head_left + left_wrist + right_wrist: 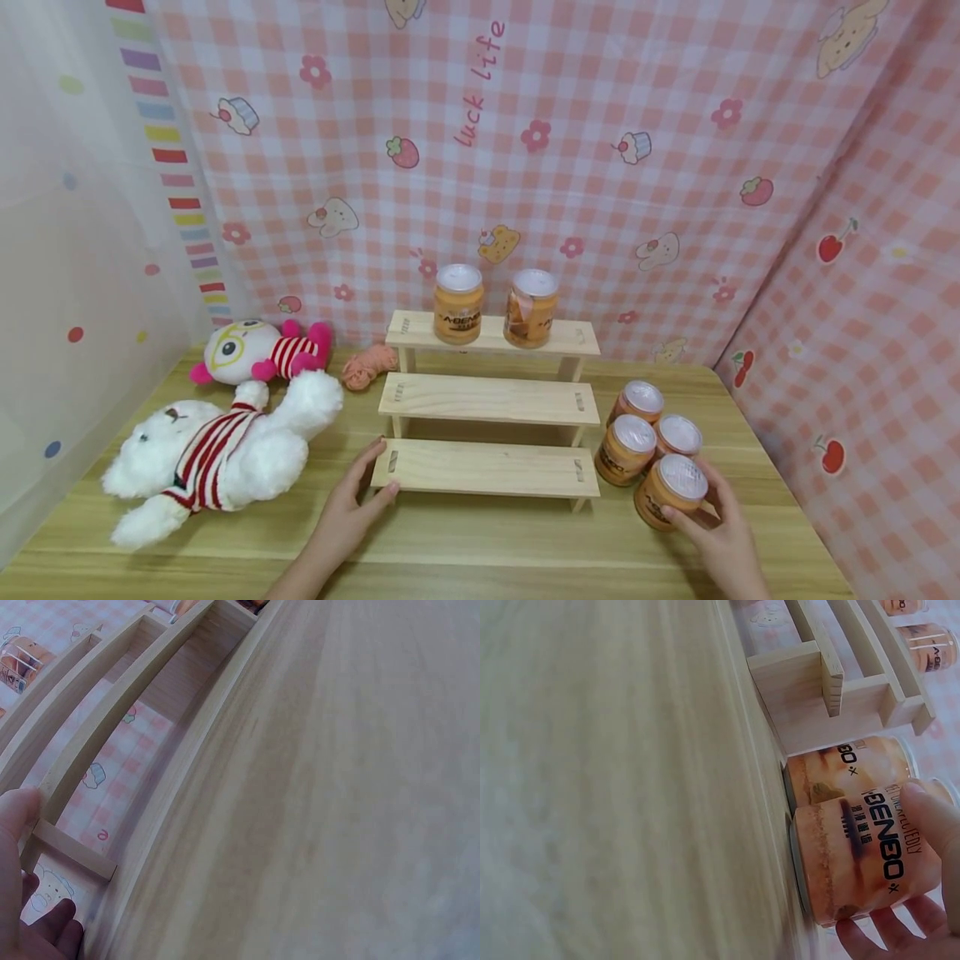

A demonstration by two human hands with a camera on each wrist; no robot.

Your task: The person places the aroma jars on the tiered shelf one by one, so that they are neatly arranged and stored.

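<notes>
Through the feed I had the right hand (723,533) gripping the nearest orange jar (654,498), thumb across the front of its wall and fingers round the far side. The jar was upright within that grip, its pale lid (684,477) uncovered; I could not tell whether its base bore fully on the tabletop (480,550). Just beyond the grip and to its left stood three more jars (626,454), bunched closely.

Well to the left of that grip, the left hand (345,512) held the near left corner of the wooden rack (487,467), thumb at the front edge of its lowest tier. Its two lower tiers, left of the jar, were bare. Two other jars (459,317) stood on the top tier, beyond and to the left of the right hand.

My judgement was that a hold on the wall, not the lid, suited the jar. I thought it best raised straight up, because a sideways drag leftward could knock its neighbours. The smooth wall seemed to call for even, moderate pressure. A steady, light left hand looked right too: hard pushing might shift the rack and unsettle what stood above.
</notes>
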